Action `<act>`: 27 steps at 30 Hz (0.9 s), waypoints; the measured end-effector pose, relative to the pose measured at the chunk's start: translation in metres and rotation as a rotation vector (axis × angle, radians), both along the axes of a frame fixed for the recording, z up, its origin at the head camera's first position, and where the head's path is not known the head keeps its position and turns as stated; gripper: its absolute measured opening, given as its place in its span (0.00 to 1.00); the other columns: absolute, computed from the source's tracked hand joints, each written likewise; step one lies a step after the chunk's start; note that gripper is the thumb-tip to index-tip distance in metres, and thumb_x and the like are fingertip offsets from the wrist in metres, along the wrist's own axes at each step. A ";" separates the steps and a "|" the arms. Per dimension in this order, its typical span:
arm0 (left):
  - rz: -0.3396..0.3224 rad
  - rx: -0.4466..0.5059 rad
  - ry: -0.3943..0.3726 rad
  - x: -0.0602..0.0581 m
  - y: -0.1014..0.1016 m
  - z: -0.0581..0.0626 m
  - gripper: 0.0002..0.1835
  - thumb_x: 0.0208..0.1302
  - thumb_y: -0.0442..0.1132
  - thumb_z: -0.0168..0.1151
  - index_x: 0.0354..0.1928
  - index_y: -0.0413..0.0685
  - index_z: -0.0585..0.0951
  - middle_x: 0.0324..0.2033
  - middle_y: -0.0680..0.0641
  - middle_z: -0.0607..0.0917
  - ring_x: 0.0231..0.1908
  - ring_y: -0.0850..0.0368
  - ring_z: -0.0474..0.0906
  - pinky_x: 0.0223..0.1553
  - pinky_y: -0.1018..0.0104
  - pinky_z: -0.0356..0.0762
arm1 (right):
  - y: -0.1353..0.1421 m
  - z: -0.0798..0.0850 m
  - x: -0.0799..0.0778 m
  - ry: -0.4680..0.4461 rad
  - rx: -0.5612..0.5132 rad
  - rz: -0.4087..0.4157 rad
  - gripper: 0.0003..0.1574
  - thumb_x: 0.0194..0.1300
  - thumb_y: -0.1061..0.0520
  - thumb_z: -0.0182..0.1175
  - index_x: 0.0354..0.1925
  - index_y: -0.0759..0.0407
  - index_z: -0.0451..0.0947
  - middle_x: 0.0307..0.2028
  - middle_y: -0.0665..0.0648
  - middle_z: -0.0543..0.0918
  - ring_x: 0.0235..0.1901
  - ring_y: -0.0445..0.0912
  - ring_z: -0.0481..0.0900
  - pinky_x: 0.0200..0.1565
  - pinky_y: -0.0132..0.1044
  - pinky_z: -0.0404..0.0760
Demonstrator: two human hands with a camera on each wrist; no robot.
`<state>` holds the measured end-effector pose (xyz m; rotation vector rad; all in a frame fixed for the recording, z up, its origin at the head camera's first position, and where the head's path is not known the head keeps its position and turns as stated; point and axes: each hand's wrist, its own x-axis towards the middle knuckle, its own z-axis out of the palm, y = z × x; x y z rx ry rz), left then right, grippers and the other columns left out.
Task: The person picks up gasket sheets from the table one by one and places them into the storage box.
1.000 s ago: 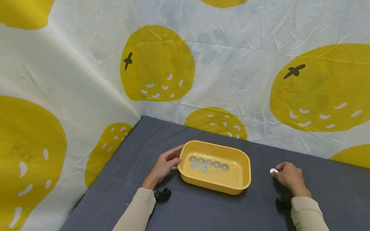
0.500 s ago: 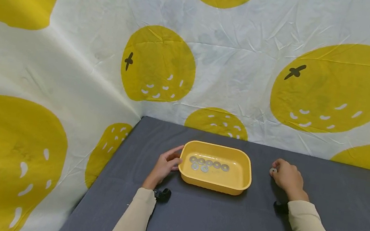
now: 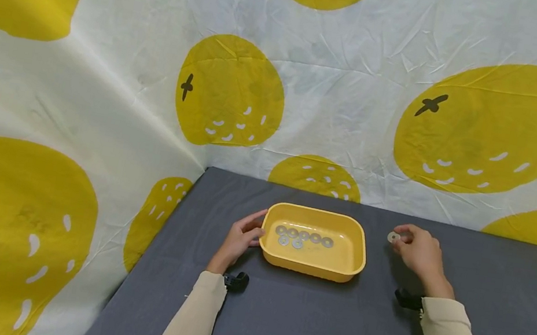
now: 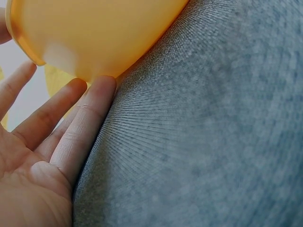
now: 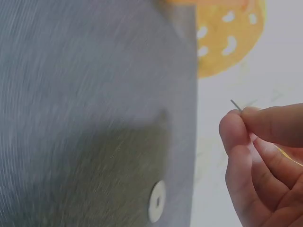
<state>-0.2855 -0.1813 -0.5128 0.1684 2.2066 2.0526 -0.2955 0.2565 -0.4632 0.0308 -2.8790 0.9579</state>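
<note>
A yellow plastic tray (image 3: 310,269) stands on the table with several flat metal washers (image 3: 327,246) lying in it in two rows. At its left end is my left hand (image 3: 235,243); the fingers (image 4: 71,137) are fairly straight and touch the outer wall in the left wrist view. To the right of the tray, my right hand (image 3: 420,255) pinches one washer (image 3: 390,238) between thumb and fingertips, raised off the cloth. The right wrist view shows this washer edge-on as a thin line, and another washer (image 5: 153,208) on the cloth below. The head view hides that second washer.
Dark grey cloth (image 3: 306,331) covers the table. Behind and to the left hangs a white curtain (image 3: 335,113) printed with large yellow fruit. Each wrist carries a black camera strap, the left one (image 3: 237,282) beside the sleeve cuff.
My right hand has lifted its washer off the table and shifted it slightly left and away from me. The left hand and tray stay put.
</note>
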 end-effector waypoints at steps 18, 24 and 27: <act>0.009 -0.011 0.031 -0.004 -0.001 -0.013 0.29 0.72 0.39 0.61 0.72 0.67 0.74 0.61 0.42 0.83 0.57 0.47 0.83 0.48 0.59 0.88 | -0.058 0.022 0.018 0.086 -0.142 0.097 0.20 0.71 0.58 0.64 0.59 0.61 0.81 0.40 0.62 0.90 0.35 0.55 0.88 0.30 0.34 0.78; 0.011 -0.011 0.030 -0.004 -0.002 -0.016 0.29 0.71 0.39 0.61 0.72 0.68 0.74 0.61 0.44 0.83 0.57 0.48 0.83 0.48 0.59 0.88 | -0.076 0.018 0.019 0.105 -0.164 0.140 0.19 0.70 0.60 0.65 0.58 0.62 0.82 0.39 0.64 0.90 0.32 0.50 0.88 0.27 0.33 0.78; 0.010 -0.004 0.036 -0.004 -0.002 -0.017 0.29 0.71 0.38 0.61 0.72 0.67 0.74 0.61 0.42 0.83 0.56 0.46 0.83 0.48 0.60 0.88 | -0.084 0.015 0.019 0.115 -0.170 0.163 0.18 0.70 0.61 0.65 0.57 0.62 0.82 0.39 0.64 0.90 0.31 0.51 0.88 0.26 0.33 0.78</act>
